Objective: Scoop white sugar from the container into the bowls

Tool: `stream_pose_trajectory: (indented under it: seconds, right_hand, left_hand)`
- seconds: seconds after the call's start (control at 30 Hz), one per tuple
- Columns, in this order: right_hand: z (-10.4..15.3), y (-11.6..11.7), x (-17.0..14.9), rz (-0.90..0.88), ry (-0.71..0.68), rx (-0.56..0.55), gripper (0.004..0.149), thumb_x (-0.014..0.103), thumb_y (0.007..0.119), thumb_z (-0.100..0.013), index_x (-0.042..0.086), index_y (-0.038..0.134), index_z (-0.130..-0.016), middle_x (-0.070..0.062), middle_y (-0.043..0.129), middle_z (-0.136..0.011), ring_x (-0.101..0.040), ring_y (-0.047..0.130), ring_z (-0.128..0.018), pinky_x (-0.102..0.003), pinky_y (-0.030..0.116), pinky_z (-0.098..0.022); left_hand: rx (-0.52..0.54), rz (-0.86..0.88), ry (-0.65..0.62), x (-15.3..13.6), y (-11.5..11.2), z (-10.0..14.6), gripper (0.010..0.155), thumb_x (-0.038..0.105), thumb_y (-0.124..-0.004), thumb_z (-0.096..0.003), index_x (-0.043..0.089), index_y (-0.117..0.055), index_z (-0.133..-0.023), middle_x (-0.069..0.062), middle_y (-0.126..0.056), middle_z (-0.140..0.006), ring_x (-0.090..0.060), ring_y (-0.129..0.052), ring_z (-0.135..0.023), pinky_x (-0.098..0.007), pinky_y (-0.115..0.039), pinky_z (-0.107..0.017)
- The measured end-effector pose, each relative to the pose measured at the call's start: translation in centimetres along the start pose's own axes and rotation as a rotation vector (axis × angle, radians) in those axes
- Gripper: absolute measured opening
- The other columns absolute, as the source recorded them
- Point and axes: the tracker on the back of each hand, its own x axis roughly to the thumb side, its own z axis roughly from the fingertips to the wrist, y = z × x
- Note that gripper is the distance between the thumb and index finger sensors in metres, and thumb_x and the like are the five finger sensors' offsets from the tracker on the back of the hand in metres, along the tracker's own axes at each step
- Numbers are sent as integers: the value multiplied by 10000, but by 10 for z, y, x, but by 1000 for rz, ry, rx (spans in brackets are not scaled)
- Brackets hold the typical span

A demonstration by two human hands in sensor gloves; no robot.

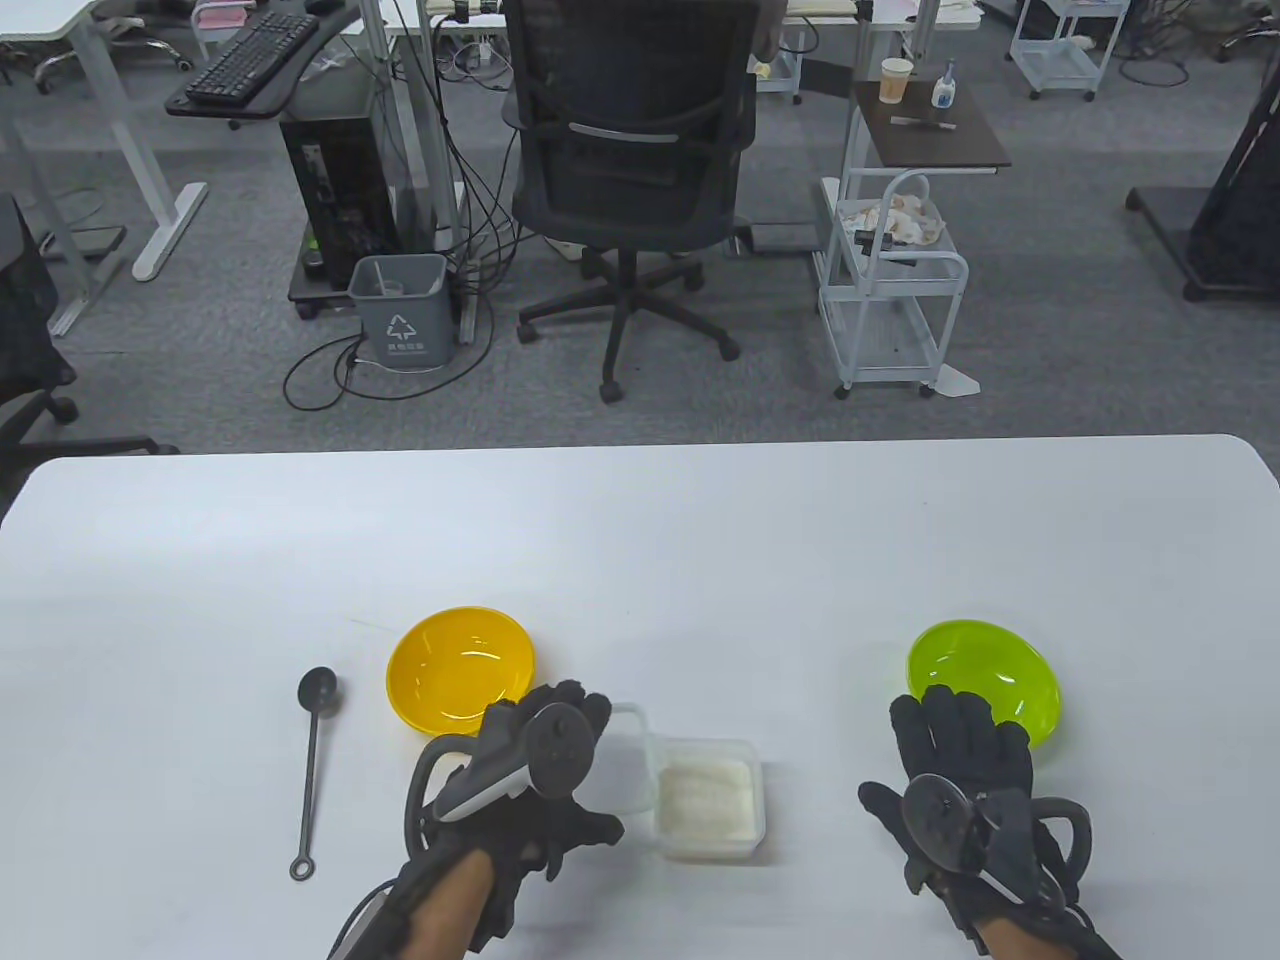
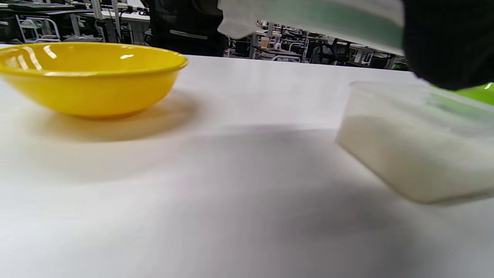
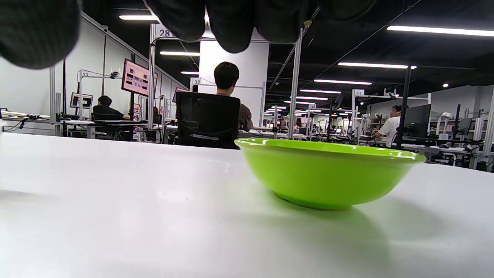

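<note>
Clearly the spoon (image 1: 312, 770) is what the next move depends on, and it lies on the table (image 1: 640, 540) to the far left, left of the yellow bowl (image 1: 460, 665). Its long axis runs almost straight away from the person, with the round scoop at the far end and the ring end toward the near edge.

The left hand (image 1: 540, 770) is the nearer one. In the left wrist view it holds the clear lid (image 2: 308, 19) lifted above the table, between the yellow bowl and the open container (image 1: 705, 805), which is full of white sugar (image 2: 417, 154). So this hand is busy, and I judge the lid must be put down before it can take the spoon.

The right hand (image 1: 960, 790) rests flat with fingers spread and holds nothing, just before the green bowl (image 1: 985, 675), touching or nearly touching its rim. It is well apart from the spoon, with the container between them.
</note>
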Motion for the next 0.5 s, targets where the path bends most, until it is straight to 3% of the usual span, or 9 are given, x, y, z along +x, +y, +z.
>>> stream_pose_trajectory:
  seconds: [0.17, 0.5]
  right_hand:
    - [0, 1, 1, 4, 3, -1, 816, 668, 719, -428, 305, 429, -1098, -132, 423, -1185, -411, 461, -1116, -630, 422, -780]
    - [0, 3, 2, 17, -2, 5, 814, 670, 718, -426, 308, 432, -1097, -131, 427, -1185, -411, 467, -1115, -629, 424, -781]
  left_hand:
    - [-35, -4, 15, -17, -26, 0, 1057, 719, -842, -294, 374, -315, -1143, 39, -233, -1251, -310, -349, -1210, -573, -272, -862]
    - [-152, -88, 81, -22, -56, -14, 1049, 740, -801, -292, 409, -275, -1137, 60, -204, -1248, -294, -331, -1214, -561, -261, -865]
